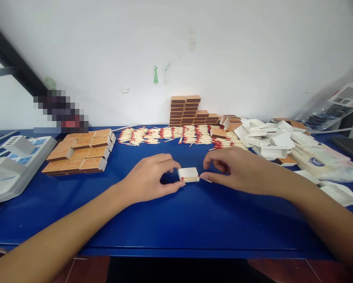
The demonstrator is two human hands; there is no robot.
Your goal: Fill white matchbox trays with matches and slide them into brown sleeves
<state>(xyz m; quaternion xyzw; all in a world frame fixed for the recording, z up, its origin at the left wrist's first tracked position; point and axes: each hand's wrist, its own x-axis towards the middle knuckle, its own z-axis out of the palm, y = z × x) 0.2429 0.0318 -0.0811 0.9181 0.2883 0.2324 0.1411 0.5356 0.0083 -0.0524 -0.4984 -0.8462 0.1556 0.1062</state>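
Note:
My left hand (pixel 151 177) pinches a small white matchbox tray (pixel 188 174) of matches between thumb and fingers, resting on the blue table (pixel 176 220). My right hand (pixel 232 169) sits just right of the tray, its thumb and forefinger pinched on a single match (pixel 205 179) whose tip points at the tray's open end. A long row of loose red-tipped matches (pixel 176 135) lies behind both hands.
Filled orange matchboxes (pixel 82 151) lie stacked at the left, more (pixel 188 110) piled against the wall. Empty white trays (pixel 270 139) heap at the right. A grey power strip (pixel 11 163) sits at far left, and plastic-wrapped items (pixel 326 161) at far right.

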